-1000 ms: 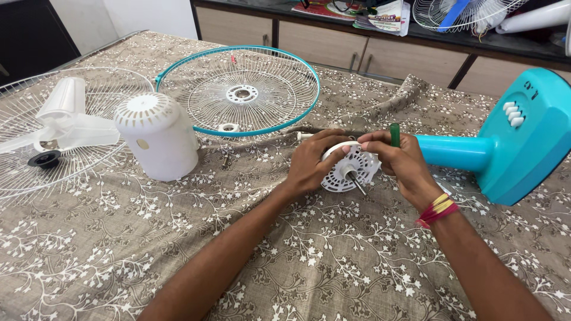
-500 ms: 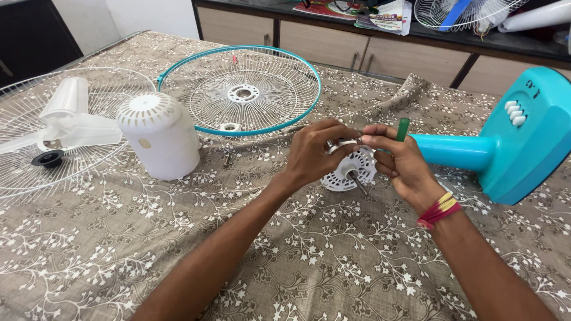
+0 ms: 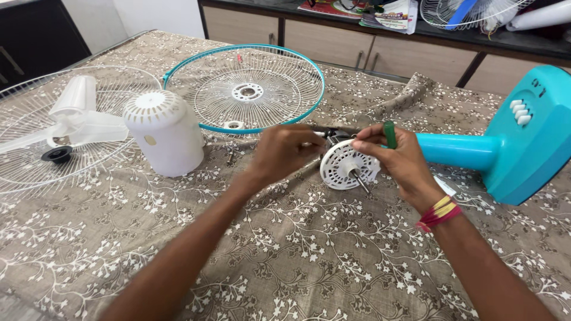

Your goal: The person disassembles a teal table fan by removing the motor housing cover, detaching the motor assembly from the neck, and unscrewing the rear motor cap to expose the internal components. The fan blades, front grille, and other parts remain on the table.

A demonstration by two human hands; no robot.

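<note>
1. Head view, right hand [image 3: 397, 159]: your fingers are closed around a green screwdriver handle [image 3: 389, 134], whose top sticks up above the knuckles. The same fingertips rest on the upper rim of the white motor face [image 3: 348, 164], which stands on edge on the cloth. Keep that rim pressure; it looks like the only thing bracing the part.
2. Head view, left hand [image 3: 285, 151]: your fingers are pressed together, pinching something small and pale at their tips, just left of the motor face. What it is cannot be told; judge it a small fastener and keep the pinch tight.
3. Head view, motor face: round, slotted and white, with a metal shaft [image 3: 358, 180] pointing toward you below the right-hand grip. Keep your palm off that shaft.
4. Head view, beyond the right-hand grip: the teal fan stand [image 3: 511, 139] lies on its side, its neck running in behind your right fingers.
5. Head view, left of the left-hand pinch: a white motor cover [image 3: 163, 132] stands upright, near a teal-rimmed grille [image 3: 245, 89] lying flat. A small screw [image 3: 231, 157] lies on the cloth between cover and hand.
6. Head view, far left: white fan blades [image 3: 71, 119] and a black cap [image 3: 57, 154] rest on a white grille [image 3: 35, 172].
7. Head view, underneath: the patterned brown tablecloth [image 3: 309, 255] hides small parts easily; in my judgement, set nothing loose on it.
</note>
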